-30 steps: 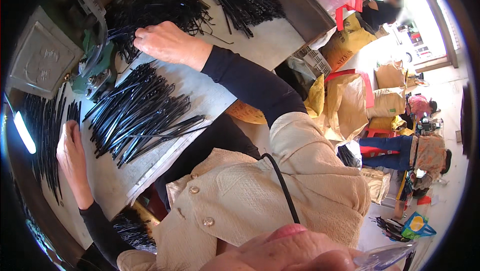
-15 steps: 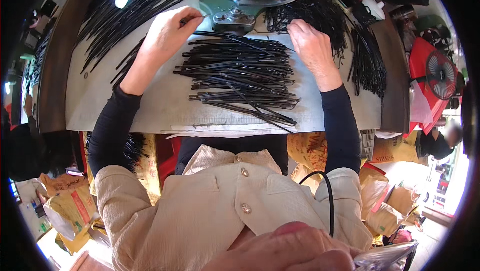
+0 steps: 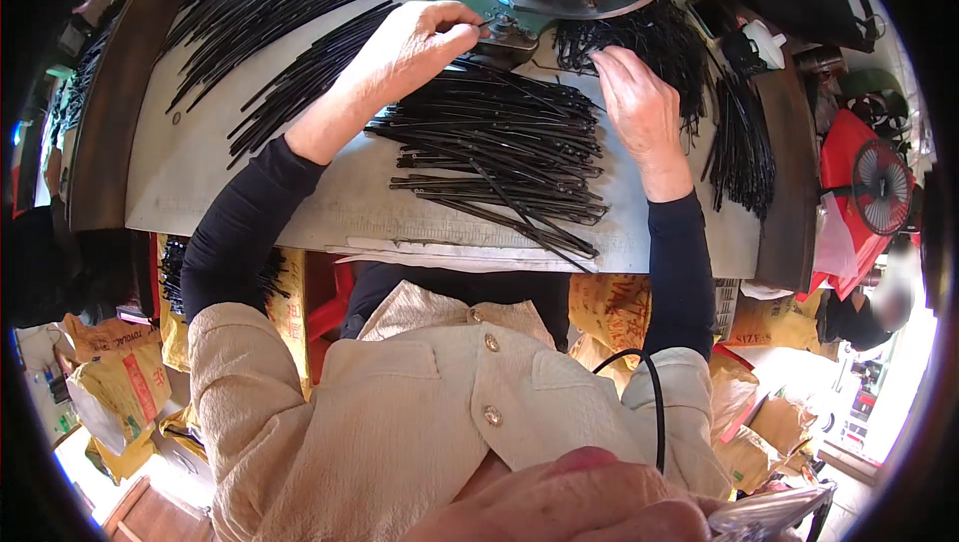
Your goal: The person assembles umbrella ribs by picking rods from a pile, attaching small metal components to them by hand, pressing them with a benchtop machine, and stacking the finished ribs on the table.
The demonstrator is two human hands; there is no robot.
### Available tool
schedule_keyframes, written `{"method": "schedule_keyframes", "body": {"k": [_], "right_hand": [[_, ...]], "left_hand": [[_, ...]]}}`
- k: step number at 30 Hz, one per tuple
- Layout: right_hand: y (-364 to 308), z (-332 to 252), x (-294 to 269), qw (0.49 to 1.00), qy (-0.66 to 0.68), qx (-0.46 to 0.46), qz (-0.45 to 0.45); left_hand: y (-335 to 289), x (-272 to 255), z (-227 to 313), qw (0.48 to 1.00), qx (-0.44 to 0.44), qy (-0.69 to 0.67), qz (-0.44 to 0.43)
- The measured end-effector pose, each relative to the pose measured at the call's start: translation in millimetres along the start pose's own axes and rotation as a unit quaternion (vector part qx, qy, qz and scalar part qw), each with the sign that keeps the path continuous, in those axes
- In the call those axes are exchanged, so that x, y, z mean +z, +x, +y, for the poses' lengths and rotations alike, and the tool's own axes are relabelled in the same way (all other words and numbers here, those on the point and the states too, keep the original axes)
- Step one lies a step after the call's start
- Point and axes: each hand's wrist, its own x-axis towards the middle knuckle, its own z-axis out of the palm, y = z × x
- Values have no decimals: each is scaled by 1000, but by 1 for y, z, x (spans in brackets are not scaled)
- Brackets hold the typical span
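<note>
Strips of thin black material lie heaped in a loose pile (image 3: 499, 157) on the grey worktable (image 3: 200, 172), directly between the person's two hands. Left hand (image 3: 415, 42) sits at the upper-left edge of that pile, its fingers curled together and pinched at the tips, where they seem to hold the end of one strip right beside the green machine (image 3: 499, 2); the strip itself is too thin to make out clearly there. Right hand (image 3: 639, 107) rests at the upper-right edge of the pile, fingers (image 3: 611, 67) loosely extended and close together, tips pointing up toward a tangled clump of black strips (image 3: 639, 42) beside the machine; whether they grip anything cannot be told. Most strips in the pile run with their long axis across the table, from left to right, and a few at the near side slant down toward the right, crossing the others. Left of the pile, well apart from it, a second spread of long black strips (image 3: 290, 32) fans diagonally, pointing up and to the right toward the machine. Right of the pile, beyond the right wrist, another bundle of black strips (image 3: 744, 152) hangs nearly upright along the table's edge.
</note>
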Motion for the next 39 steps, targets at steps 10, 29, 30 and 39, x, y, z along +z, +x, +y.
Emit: {"method": "schedule_keyframes", "body": {"k": [10,29,30,39], "right_hand": [[2,-1,-8,999,12,31,33],[-9,13,-45,941,70,274,-188],[-9,12,-47,932,59,278,-226],[28,-33,-42,738,509,356,-264]], "left_hand": [[1,4,8,995,-63,-77,-28],[1,0,-5,919,-110,-361,-116],[0,1,-6,920,-110,-360,-113],[1,2,-10,912,-111,-371,-138]]}}
